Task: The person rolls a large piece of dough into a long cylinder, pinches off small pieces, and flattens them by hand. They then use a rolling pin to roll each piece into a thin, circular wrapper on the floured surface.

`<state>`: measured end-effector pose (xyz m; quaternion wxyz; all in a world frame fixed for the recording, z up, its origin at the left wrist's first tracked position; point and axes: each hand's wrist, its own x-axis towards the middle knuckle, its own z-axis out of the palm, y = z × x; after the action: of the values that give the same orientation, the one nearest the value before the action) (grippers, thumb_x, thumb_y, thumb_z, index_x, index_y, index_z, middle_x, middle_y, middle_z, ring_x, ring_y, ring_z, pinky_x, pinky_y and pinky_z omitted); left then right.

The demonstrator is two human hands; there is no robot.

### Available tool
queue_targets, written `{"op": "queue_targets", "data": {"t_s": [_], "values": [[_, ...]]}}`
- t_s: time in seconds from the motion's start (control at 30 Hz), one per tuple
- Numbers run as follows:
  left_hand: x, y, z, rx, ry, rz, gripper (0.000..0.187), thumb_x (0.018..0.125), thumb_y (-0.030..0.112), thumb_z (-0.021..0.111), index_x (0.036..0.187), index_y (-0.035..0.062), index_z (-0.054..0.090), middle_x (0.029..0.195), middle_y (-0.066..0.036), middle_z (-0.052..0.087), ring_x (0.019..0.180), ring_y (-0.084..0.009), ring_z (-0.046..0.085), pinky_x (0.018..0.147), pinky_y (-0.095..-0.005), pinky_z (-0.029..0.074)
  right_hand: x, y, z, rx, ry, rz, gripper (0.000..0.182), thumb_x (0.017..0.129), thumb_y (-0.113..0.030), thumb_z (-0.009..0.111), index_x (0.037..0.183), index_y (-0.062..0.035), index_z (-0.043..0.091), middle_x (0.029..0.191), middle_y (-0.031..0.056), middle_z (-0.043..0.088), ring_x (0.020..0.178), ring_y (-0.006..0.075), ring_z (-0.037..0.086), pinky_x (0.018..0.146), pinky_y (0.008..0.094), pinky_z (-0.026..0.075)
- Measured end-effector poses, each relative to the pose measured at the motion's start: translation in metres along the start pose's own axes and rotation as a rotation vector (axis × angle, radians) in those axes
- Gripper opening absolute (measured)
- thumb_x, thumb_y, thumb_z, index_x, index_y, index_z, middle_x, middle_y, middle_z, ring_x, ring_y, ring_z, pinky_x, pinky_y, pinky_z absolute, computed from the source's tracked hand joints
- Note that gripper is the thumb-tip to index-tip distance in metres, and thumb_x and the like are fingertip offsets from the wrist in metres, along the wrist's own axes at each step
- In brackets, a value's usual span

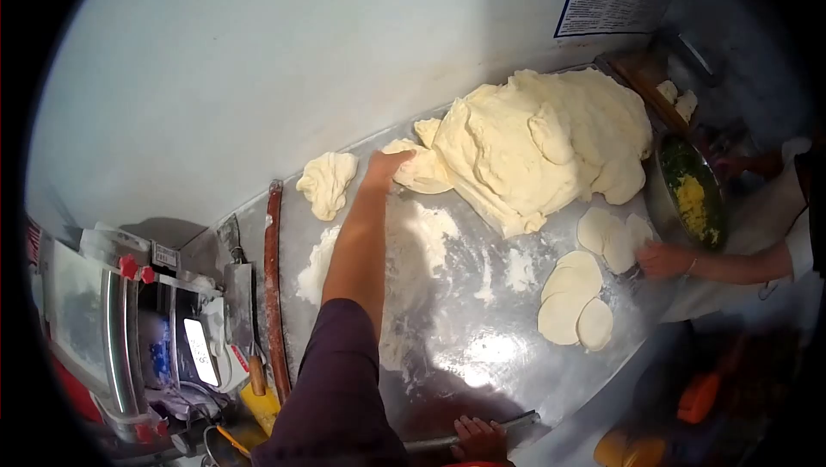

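Note:
My left hand [395, 162] reaches to the far side of the metal table and grips a flap of dough [423, 171] at the left end of a very large dough mass [538, 144]; its fingers are partly hidden by the dough. At the bottom edge, my right hand [478, 439] has its fingers closed over a long, narrow metal bar [519, 421]. A separate lump of dough [328, 185] lies left of my left hand. White flour [430, 230] is spread across the table.
Several flat dough rounds [572, 286] lie at the right, by another person's hand [667, 259]. Beyond them is a bowl [693, 200] with yellow and green filling. A long wooden stick [274, 286], a wide metal blade [239, 299] and a scale [200, 351] are at the left.

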<state>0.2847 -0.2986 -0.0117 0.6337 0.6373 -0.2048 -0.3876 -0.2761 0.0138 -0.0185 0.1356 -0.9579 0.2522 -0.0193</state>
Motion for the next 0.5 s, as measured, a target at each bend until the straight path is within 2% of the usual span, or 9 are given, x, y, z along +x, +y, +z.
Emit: {"op": "queue_targets", "data": {"t_s": [0.03, 0.07, 0.1, 0.13, 0.17, 0.2, 0.27, 0.43, 0.5], "values": [[-0.004, 0.002, 0.005, 0.149, 0.045, 0.060, 0.074, 0.068, 0.031, 0.084, 0.119, -0.0133, 0.054, 0.110, -0.026, 0.066, 0.095, -0.0351, 0.068, 0.082, -0.0383, 0.054, -0.009, 0.000, 0.012, -0.022, 0.120, -0.007, 0.058, 0.088, -0.049, 0.055, 0.136, -0.0161, 0.055, 0.141, 0.0033, 0.052, 0.127, 0.0237, 0.047, 0.108, 0.0492, 0.030], [-0.009, 0.005, 0.010, 0.299, 0.093, 0.119, 0.073, 0.068, 0.031, 0.083, 0.119, -0.0119, 0.055, 0.111, -0.025, 0.066, 0.097, -0.0338, 0.068, 0.084, -0.0392, 0.054, -0.007, 0.000, 0.009, -0.053, 0.059, -0.040, 0.057, 0.092, -0.048, 0.046, 0.137, -0.0136, 0.054, 0.141, 0.0056, 0.052, 0.128, 0.0252, 0.046, 0.109, 0.0501, 0.028], [-0.020, 0.011, 0.016, 0.453, 0.144, 0.177, 0.072, 0.067, 0.030, 0.083, 0.119, -0.0105, 0.055, 0.113, -0.024, 0.066, 0.099, -0.0325, 0.067, 0.085, -0.0401, 0.053, -0.005, 0.000, 0.007, -0.020, 0.028, -0.019, 0.058, 0.089, -0.048, 0.050, 0.135, -0.0137, 0.055, 0.138, 0.0059, 0.054, 0.125, 0.0252, 0.049, 0.107, 0.0508, 0.031], [-0.040, 0.004, 0.041, 0.781, 0.421, 0.417, 0.066, 0.067, 0.031, 0.083, 0.116, -0.0054, 0.058, 0.111, -0.020, 0.066, 0.100, -0.0314, 0.065, 0.086, -0.0429, 0.051, -0.003, -0.002, 0.008, 0.016, 0.001, 0.004, 0.059, 0.086, -0.048, 0.053, 0.133, -0.0139, 0.056, 0.136, 0.0062, 0.056, 0.122, 0.0251, 0.052, 0.104, 0.0515, 0.033], [-0.070, 0.013, 0.061, 0.815, 0.342, 0.512, 0.059, 0.066, 0.025, 0.083, 0.114, 0.0005, 0.060, 0.107, -0.016, 0.066, 0.096, -0.0346, 0.063, 0.086, -0.0443, 0.050, 0.001, -0.003, 0.010, 0.053, -0.025, 0.025, 0.059, 0.082, -0.048, 0.056, 0.131, -0.0140, 0.057, 0.133, 0.0065, 0.058, 0.119, 0.0250, 0.054, 0.102, 0.0521, 0.035], [-0.096, 0.002, 0.075, 0.823, 0.404, 1.019, 0.055, 0.065, 0.015, 0.081, 0.115, 0.0062, 0.061, 0.102, -0.014, 0.065, 0.092, -0.0361, 0.061, 0.084, -0.0438, 0.050, 0.002, -0.001, 0.011, 0.086, -0.055, 0.042, 0.060, 0.079, -0.048, 0.060, 0.129, -0.0141, 0.058, 0.131, 0.0069, 0.060, 0.116, 0.0250, 0.057, 0.100, 0.0528, 0.038], [-0.167, 0.030, 0.096, 0.815, 0.164, 1.008, 0.046, 0.065, 0.006, 0.078, 0.108, 0.0071, 0.061, 0.101, -0.014, 0.063, 0.099, -0.0356, 0.059, 0.083, -0.0443, 0.048, 0.007, 0.002, -0.001, 0.116, -0.116, 0.062, 0.062, 0.074, -0.047, 0.065, 0.126, -0.0141, 0.059, 0.127, 0.0072, 0.063, 0.112, 0.0248, 0.061, 0.096, 0.0538, 0.041], [-0.287, 0.061, 0.109, 0.599, 0.138, 0.868, 0.039, 0.069, 0.006, 0.076, 0.106, 0.0047, 0.061, 0.099, -0.016, 0.063, 0.092, -0.0367, 0.061, 0.081, -0.0406, 0.051, 0.027, -0.006, -0.044, 0.166, -0.184, 0.091, 0.058, 0.072, -0.040, 0.068, 0.123, -0.0131, 0.059, 0.124, 0.0078, 0.062, 0.113, 0.0246, 0.059, 0.098, 0.0537, 0.039], [-0.320, 0.046, 0.111, 0.401, 0.111, 0.627, 0.037, 0.073, 0.008, 0.075, 0.107, 0.0021, 0.062, 0.099, -0.018, 0.064, 0.091, -0.0374, 0.063, 0.080, -0.0401, 0.051, 0.024, -0.012, -0.048, 0.201, -0.125, 0.108, 0.056, 0.072, -0.037, 0.069, 0.122, -0.0126, 0.059, 0.123, 0.0087, 0.061, 0.114, 0.0256, 0.057, 0.099, 0.0534, 0.037]]}}
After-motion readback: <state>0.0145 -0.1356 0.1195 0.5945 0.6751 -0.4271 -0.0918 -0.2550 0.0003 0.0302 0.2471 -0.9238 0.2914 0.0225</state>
